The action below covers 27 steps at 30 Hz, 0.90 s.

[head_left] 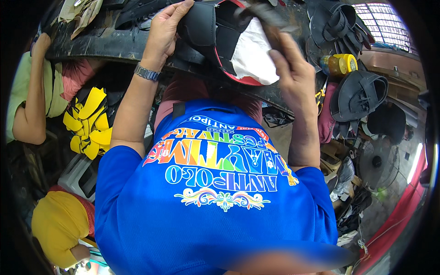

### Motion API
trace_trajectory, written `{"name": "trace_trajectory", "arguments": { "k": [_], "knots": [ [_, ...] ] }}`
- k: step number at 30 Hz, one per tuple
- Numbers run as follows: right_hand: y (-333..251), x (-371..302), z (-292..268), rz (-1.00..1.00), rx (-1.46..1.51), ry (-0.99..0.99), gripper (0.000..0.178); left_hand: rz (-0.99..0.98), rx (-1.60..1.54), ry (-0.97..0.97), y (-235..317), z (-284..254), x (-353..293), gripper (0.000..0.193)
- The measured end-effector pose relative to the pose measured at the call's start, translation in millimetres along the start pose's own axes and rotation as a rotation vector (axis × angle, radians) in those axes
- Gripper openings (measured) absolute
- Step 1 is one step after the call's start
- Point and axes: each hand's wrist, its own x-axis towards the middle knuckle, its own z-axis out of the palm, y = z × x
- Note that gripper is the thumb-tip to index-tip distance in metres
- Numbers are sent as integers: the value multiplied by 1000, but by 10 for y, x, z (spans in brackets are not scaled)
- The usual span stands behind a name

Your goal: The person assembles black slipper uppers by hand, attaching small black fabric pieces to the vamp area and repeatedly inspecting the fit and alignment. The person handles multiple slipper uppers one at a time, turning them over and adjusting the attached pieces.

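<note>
At the far left of the frame I see another person's arm in a pale green sleeve (27, 87), and just right of it a heap of yellow cut pieces (89, 123). My left hand (165, 34), steel watch (146, 73) on the wrist, grips the left edge of a black shoe upper (206, 27) at top centre, over the dark workbench (101, 43). Its red-trimmed white lining (250, 57) faces me. My right hand (293, 75) pinches a blurred dark tool against the upper's right side. A yellow-capped container (339, 64) and black sandal uppers (357, 94) sit at right.
</note>
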Motion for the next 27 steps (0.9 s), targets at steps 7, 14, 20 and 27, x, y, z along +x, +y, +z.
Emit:
{"name": "trace_trajectory", "arguments": {
  "k": [7, 14, 20, 27],
  "knots": [
    [-46, 172, 201, 107, -297, -306, 43, 48, -5, -40, 21, 46, 30, 24],
    [22, -14, 107, 41, 203, -17, 44, -78, -102, -75, 35, -170, -45, 31],
    [40, -8, 50, 181, -81, -176, 46, -77, -70, -50, 18, -199, 12, 29],
    [-6, 15, 160, 191, -236, -306, 48, -37, -57, -42, 21, -186, -26, 29]
  ]
}}
